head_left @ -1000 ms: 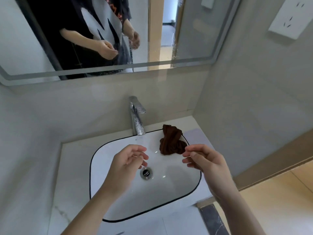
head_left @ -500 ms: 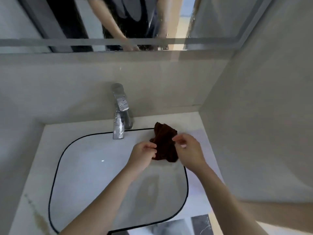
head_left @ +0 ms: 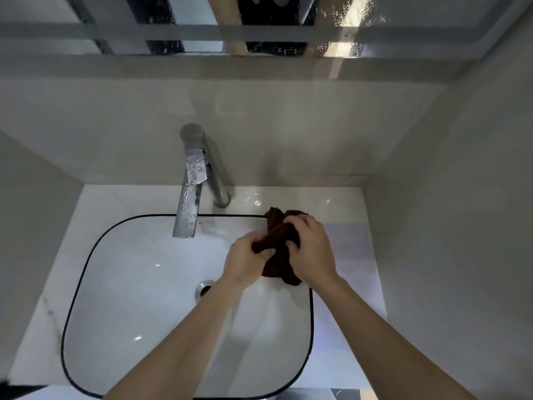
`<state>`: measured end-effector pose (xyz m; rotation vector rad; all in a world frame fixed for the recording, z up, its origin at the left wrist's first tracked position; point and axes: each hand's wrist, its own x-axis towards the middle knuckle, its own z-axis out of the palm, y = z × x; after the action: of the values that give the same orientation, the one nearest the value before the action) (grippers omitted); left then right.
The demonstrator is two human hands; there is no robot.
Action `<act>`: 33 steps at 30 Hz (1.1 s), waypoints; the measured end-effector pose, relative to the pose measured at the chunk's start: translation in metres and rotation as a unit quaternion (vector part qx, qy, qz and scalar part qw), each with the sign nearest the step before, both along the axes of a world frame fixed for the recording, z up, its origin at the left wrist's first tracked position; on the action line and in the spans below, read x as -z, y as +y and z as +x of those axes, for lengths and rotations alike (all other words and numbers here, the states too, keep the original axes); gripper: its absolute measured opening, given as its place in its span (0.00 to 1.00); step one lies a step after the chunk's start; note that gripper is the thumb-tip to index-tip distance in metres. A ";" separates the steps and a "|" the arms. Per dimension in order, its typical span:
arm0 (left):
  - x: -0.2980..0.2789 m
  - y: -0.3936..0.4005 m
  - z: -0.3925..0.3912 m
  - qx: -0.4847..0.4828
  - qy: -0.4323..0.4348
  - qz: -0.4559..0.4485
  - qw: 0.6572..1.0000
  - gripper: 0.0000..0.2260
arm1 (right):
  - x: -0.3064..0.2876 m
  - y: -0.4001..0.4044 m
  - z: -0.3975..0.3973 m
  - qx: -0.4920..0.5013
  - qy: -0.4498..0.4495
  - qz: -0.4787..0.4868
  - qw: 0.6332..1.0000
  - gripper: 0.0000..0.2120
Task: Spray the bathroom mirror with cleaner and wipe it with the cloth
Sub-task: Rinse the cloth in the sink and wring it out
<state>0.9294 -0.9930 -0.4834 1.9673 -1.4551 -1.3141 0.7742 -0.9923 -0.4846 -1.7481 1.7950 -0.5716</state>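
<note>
Both hands on the cloth point(head_left: 279, 249), a dark brown crumpled rag lying across the back right corner of the sink point(head_left: 121, 284), half on the black rim, half drooping into the white bowl. Left hand point(head_left: 245, 262) w/ fingers curled into the cloth's left edge, grip closed on fabric. Right hand point(head_left: 313, 249) over the top of it, fingers bent round the bunched part, thumb tucked into a fold, also holding cloth. Chrome tap point(head_left: 191, 183) just left of the cloth, wet w/ droplets. Drain point(head_left: 203, 290) partly hidden by left forearm. Mirror point(head_left: 360, 13) up top, lower edge only, droplets on the glass. White worktop point(head_left: 340, 203) around the basin, wet patches behind the cloth.
</note>
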 end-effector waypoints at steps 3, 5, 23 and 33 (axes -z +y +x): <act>-0.015 0.001 0.000 -0.021 0.024 -0.028 0.999 0.05 | -0.012 -0.006 -0.007 0.013 -0.014 -0.004 1.000 0.16; -0.031 0.000 -0.001 -0.024 0.049 -0.049 0.997 0.05 | -0.025 -0.008 -0.010 0.028 -0.045 -0.011 0.999 0.13; -0.222 0.009 0.067 0.182 0.133 -0.249 0.942 0.10 | -0.228 0.040 0.029 0.075 -0.270 -0.131 0.951 0.11; -0.219 0.039 0.148 0.240 0.020 -0.232 0.942 0.11 | -0.287 0.082 0.090 0.086 -0.166 -0.200 0.962 0.10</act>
<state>1.0771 -0.9535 -0.2647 1.3232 -2.0823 -1.0349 0.8646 -0.9106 -0.1972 -1.6228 1.6773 -1.2959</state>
